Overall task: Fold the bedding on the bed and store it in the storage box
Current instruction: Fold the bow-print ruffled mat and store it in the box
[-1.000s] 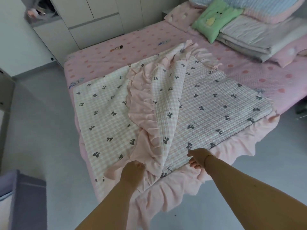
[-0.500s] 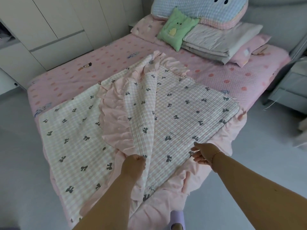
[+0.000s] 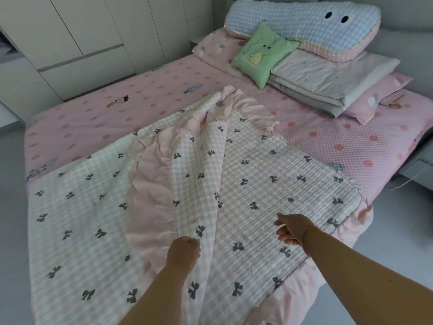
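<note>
Spreading across the near end of the bed (image 3: 145,99), the checked quilt (image 3: 77,221) with dark bows lies partly folded, its pink ruffle (image 3: 150,191) doubled over along the quilt's middle. Left hand (image 3: 184,250) sits at the quilt's near centre, grip curled tight and pinching the folded edge, lifting it in a ridge. Right of that fold, the right hand (image 3: 293,228) hovers over the quilt's flat half, fingers loose and spread, holding nothing. Beyond the quilt's far right corner: a green cushion (image 3: 263,53), a folded pale blanket stack (image 3: 328,83), and a long blue pillow (image 3: 302,22) on top.
</note>
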`<state>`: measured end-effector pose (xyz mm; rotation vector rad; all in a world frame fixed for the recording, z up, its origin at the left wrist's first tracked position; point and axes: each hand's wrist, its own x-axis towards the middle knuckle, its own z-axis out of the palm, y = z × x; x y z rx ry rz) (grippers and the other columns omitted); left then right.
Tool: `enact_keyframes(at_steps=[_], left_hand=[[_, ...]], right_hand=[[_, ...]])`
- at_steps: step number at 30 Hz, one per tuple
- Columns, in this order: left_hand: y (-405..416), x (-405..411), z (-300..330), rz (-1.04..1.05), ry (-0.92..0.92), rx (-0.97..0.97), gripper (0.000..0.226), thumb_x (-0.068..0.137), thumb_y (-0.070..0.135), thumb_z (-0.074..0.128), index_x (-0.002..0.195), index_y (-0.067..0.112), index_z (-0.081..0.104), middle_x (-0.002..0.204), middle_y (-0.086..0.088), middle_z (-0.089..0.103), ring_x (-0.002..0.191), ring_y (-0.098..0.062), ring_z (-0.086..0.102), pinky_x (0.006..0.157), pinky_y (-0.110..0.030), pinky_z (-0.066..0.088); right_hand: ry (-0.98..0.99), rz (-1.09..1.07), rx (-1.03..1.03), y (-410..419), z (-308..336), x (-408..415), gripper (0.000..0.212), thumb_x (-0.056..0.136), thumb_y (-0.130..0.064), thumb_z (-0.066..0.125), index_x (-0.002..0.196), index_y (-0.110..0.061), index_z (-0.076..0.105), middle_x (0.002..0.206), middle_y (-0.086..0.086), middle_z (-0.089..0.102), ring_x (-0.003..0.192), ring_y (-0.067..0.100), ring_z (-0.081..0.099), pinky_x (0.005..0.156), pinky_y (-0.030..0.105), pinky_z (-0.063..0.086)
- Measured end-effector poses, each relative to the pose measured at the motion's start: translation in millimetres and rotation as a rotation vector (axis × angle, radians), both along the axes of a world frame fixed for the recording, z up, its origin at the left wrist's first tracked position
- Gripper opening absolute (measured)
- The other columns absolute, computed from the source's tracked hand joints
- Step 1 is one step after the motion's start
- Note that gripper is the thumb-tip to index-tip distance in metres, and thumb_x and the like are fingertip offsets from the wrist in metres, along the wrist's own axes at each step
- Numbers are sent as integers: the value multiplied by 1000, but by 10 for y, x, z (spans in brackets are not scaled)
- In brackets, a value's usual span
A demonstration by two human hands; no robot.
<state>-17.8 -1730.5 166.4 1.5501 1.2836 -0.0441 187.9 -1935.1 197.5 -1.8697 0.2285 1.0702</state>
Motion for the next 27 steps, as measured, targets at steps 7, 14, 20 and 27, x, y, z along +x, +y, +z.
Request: enact_keyframes(at_steps=[7, 14, 20, 27], left_hand=[[304, 436, -92, 78, -3, -19, 24, 92, 10, 53, 70, 18, 59, 73, -3, 65, 71, -24, 63, 77, -41, 56], [633, 639, -289, 107, 51, -48, 17, 74, 5, 73, 90, 5, 69, 85, -11, 71, 81, -24, 69, 73, -25, 56], [980, 938, -473, 117, 235, 202, 42, 100, 12, 42, 141, 7, 44, 141, -14, 49, 131, -28, 45, 106, -32, 37], [1483, 1170, -957, 138, 373, 317, 39, 87, 37, 60, 106, 4, 58, 101, -9, 62, 100, -31, 59, 88, -38, 49]], right_hand=[[30, 102, -51, 446, -191, 444, 33, 98, -30, 50, 84, -2, 61, 67, 14, 56, 55, 22, 51, 52, 27, 41], [153, 272, -67, 1042, -450, 763, 34, 100, -27, 47, 78, -3, 56, 62, 9, 43, 51, 18, 36, 46, 23, 30], [-57, 662, -118, 1674, -885, 1148, 46, 100, -37, 42, 118, 2, 58, 94, 15, 61, 85, 27, 58, 82, 40, 48], [-195, 1124, -182, 1786, -1538, 1282, 58, 98, -50, 34, 149, -23, 26, 160, 2, 8, 145, 21, 17, 105, 29, 33]])
